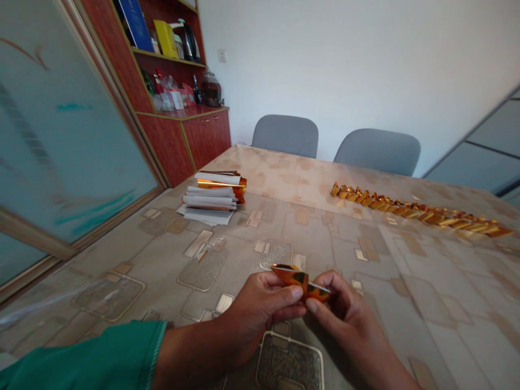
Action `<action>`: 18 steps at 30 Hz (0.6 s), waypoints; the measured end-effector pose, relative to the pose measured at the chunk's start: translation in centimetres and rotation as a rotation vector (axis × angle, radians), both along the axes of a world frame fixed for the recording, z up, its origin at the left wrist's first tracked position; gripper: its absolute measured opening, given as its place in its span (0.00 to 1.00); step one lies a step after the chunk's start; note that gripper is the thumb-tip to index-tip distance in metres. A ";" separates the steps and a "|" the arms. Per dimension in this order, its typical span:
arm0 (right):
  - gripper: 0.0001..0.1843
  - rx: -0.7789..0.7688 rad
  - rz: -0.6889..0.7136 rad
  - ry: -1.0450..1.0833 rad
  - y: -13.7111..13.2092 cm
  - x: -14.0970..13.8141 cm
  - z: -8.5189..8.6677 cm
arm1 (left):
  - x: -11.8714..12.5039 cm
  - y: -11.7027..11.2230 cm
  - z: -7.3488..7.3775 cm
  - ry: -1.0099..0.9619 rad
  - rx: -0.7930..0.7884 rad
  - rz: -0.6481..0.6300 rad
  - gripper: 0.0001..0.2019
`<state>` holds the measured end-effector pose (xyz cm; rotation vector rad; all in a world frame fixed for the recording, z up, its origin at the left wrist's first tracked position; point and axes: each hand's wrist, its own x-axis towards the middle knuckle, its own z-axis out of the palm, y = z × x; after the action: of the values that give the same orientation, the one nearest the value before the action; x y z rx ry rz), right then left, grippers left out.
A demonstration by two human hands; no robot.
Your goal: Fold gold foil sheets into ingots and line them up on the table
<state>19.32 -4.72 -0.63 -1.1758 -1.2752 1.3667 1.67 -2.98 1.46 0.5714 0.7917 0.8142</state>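
Observation:
Between my two hands is a piece of shiny gold foil paper (pixel 293 277), partly folded, with a pale edge showing along its top. My left hand (pixel 264 303) pinches its left part, thumb laid across the front. At its right end, my right hand (pixel 341 309) grips the narrower part between thumb and fingers. Both hands hold it just above the patterned tablecloth. Ahead to the left lie stacks of foil paper sheets (pixel 209 199), mostly pale side out with some gold showing. Off to the right, a long row of folded gold foil pieces (pixel 418 211) runs across the table.
Two grey chairs (pixel 285 134) stand against the far side of the table (pixel 284 184). A red wooden cabinet (pixel 207 135) with bottles, a jar and a kettle is at the back left. A frosted glass sliding door (pixel 69 135) borders the left side.

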 end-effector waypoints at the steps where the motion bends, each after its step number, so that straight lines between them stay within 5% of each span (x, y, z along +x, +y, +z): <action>1: 0.15 -0.002 0.011 -0.006 0.0 0.0 0.1 | 0.0 0.0 0.0 0.009 0.001 0.005 0.17; 8: 0.18 -0.049 0.153 0.109 0.1 0.5 0.7 | 0.1 -0.1 0.0 0.076 0.030 0.014 0.16; 18: 0.19 -0.009 0.100 -0.085 -0.5 0.0 0.3 | 0.3 -0.4 0.0 0.067 0.007 0.015 0.21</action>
<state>19.34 -5.21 -0.30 -1.2012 -1.4063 1.4080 1.96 -3.41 1.47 0.6026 0.8550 0.8151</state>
